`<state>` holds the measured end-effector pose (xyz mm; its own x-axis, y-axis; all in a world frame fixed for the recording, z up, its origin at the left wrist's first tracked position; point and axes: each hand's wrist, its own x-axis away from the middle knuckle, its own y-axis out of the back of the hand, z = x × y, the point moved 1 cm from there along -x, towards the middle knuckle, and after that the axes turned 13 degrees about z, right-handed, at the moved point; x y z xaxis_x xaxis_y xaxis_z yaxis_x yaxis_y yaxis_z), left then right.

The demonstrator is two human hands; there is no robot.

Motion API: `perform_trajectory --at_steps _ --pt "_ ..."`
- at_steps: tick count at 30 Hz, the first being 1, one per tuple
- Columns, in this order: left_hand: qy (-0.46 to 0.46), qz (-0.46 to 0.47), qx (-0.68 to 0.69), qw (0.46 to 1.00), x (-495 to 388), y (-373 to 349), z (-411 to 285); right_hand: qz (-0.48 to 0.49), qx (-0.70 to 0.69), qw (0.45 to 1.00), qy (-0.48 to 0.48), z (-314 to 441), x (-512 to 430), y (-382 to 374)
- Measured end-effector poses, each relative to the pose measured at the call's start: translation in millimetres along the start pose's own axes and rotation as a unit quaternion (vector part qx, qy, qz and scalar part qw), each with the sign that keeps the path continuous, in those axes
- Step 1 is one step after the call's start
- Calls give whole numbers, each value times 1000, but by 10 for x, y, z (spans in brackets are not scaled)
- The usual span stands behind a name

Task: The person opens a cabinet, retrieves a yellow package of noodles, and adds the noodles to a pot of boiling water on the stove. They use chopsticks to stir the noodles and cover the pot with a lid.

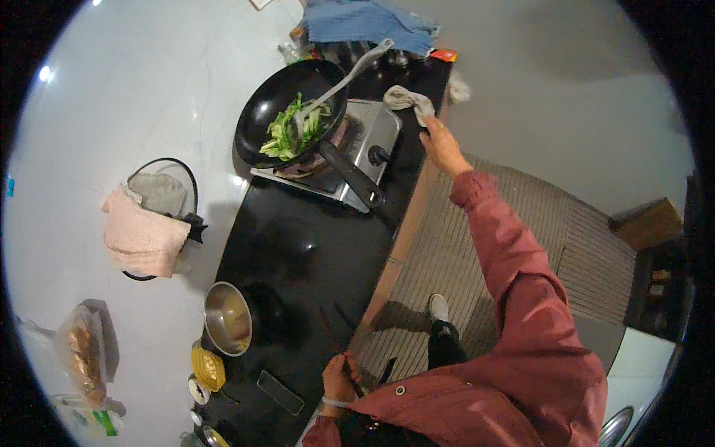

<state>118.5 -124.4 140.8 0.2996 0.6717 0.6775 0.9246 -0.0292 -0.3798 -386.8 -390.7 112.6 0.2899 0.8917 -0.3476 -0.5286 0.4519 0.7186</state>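
My right hand (443,146) reaches to the counter's front edge beside the gas stove (368,125). Its fingertips touch one end of a crumpled pale cloth (403,99); whether they grip it is unclear. On the stove sits a black wok (254,125), its handle (352,176) pointing towards the counter front. Chopped green vegetables (279,134) lie in the wok, and a grey spatula (357,71) leans across its rim. Low in the view, my left hand (337,380) is closed around thin dark sticks (333,332), apparently chopsticks.
On the black countertop (301,240) are a metal bowl (215,318), a yellow basket (200,371) and a dark phone (280,393). A pink towel (148,232) hangs on the wall near a bagged item (81,352). Blue fabric (368,22) lies beyond the stove. A striped mat (519,190) covers the floor.
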Motion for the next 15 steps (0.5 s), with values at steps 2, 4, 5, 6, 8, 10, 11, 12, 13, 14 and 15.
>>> perform_trajectory --at_steps 2,4,5,6,8,10,11,12,13,14,15 --pt "8 -26 24 999 -41 -50 19 17 -8 999 -28 -255 -514 -212" --pt "21 -51 55 997 -76 -58 73 -14 25 1000 2 -484 -942 -384" --pt "17 -54 62 996 -83 -58 113 -1 34 998 -46 -583 -1081 -489" --pt "16 -60 74 995 -80 -62 151 8 29 999 -36 -674 -1169 -561" --pt "14 -78 93 992 -77 -87 229 46 24 997 -61 -834 -1303 -681" --pt "26 -112 107 988 -54 -132 287 65 127 989 -47 -923 -1330 -765" --pt "17 -101 106 989 -31 -162 301 99 150 982 -54 -966 -1331 -760" --pt "12 -104 104 989 -43 -191 306 102 188 976 -50 -981 -1327 -763" --pt "4 -111 105 988 -53 -212 309 100 225 969 -31 -985 -1315 -731" --pt "2 -128 112 985 -28 -235 332 94 226 969 -4 -979 -1256 -688" --pt "-1 -121 117 986 -10 -253 344 162 211 963 -45 -972 -1254 -641"
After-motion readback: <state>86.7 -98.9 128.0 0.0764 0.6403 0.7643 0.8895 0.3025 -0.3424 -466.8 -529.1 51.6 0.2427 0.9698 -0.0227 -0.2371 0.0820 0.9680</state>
